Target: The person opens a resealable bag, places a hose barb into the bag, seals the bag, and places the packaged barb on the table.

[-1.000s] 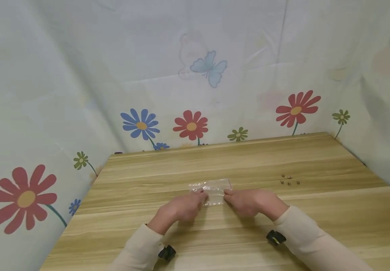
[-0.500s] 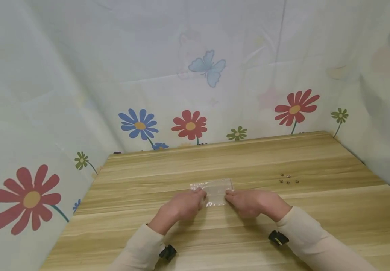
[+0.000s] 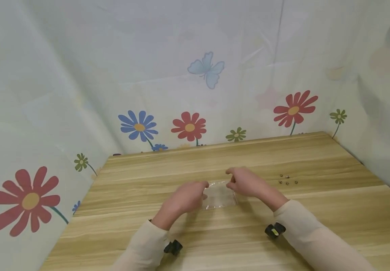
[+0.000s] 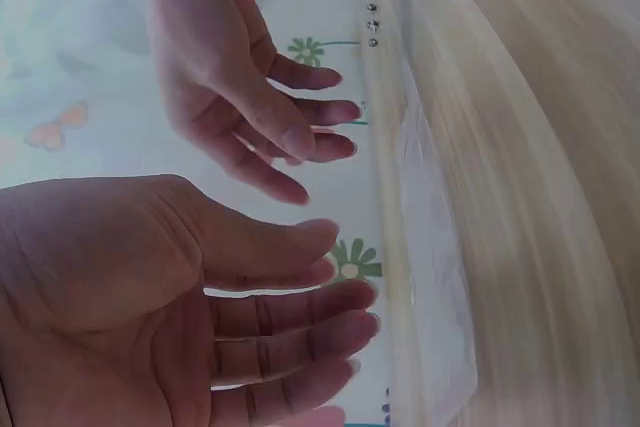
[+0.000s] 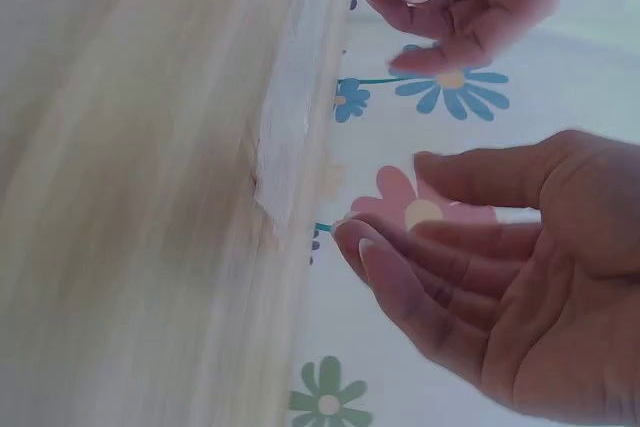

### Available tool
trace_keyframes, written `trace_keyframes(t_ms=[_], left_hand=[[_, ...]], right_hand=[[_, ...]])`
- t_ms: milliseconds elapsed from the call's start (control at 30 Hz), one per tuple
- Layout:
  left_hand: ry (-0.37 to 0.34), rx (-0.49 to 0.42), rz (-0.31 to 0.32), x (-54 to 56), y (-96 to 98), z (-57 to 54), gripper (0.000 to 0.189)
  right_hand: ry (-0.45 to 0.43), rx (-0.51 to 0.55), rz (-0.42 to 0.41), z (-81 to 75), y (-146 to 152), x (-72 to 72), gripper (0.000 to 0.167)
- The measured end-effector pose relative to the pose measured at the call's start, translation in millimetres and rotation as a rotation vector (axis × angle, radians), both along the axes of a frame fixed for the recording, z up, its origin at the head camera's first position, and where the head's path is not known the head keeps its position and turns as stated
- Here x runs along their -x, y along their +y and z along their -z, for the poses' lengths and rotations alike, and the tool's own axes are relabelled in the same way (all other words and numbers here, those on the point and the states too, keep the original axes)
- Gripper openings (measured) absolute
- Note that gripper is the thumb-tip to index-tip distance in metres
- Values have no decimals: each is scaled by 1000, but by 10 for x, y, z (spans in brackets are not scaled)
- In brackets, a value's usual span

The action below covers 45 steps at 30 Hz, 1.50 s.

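A clear plastic zip bag (image 3: 219, 195) lies flat on the wooden table, between and just under my hands. My left hand (image 3: 188, 196) hovers at the bag's left side with relaxed fingers, holding nothing. Past the bag's far right corner, my right hand (image 3: 246, 183) is held up with thumb and fingers apart. Both wrist views show a gap between the hands and the bag (image 4: 437, 297); the right wrist view shows it edge-on as a pale strip (image 5: 288, 117). To the right lie several tiny shiny metal pieces (image 3: 287, 177), too small to identify.
The wood-grain table (image 3: 167, 169) reaches back to a white curtain (image 3: 249, 30) printed with flowers and a butterfly. More curtain hangs along the left and right sides. A small black device (image 3: 275, 230) sits at each sleeve cuff.
Both hands have let go of the bag and lifted. The right hand has moved away from me over the table. The bag now lies slightly turned, a little nearer to me.
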<state>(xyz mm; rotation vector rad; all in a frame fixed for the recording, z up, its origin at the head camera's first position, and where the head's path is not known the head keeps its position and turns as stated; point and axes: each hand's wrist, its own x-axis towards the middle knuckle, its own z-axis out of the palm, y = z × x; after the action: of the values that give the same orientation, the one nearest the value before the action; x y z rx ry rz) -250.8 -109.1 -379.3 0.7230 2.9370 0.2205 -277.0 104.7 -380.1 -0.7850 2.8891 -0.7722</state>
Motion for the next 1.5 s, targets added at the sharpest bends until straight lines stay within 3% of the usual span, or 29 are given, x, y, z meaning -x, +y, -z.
trace_keyframes(t_ms=[200,367,567,867,1200,1500], left_hand=[[-110,-129,15,160,132,83,40],[-141,-184,36,254,124,187,35],[-168,-218,61,310,88,286,37],[-187,-268,78,302,50,309,51],[-250,-325,15,350,-7,333,76],[-350,-452,-36,371,-52,352,75]], right_hand=[[-167,18,114,42,6,97,59],[-246,33,192,73,17,130,67],[-311,86,201,135,14,156,64],[-242,56,165,165,-44,145,62],[-187,64,148,99,-70,151,61],[-196,158,135,-16,-108,87,56]])
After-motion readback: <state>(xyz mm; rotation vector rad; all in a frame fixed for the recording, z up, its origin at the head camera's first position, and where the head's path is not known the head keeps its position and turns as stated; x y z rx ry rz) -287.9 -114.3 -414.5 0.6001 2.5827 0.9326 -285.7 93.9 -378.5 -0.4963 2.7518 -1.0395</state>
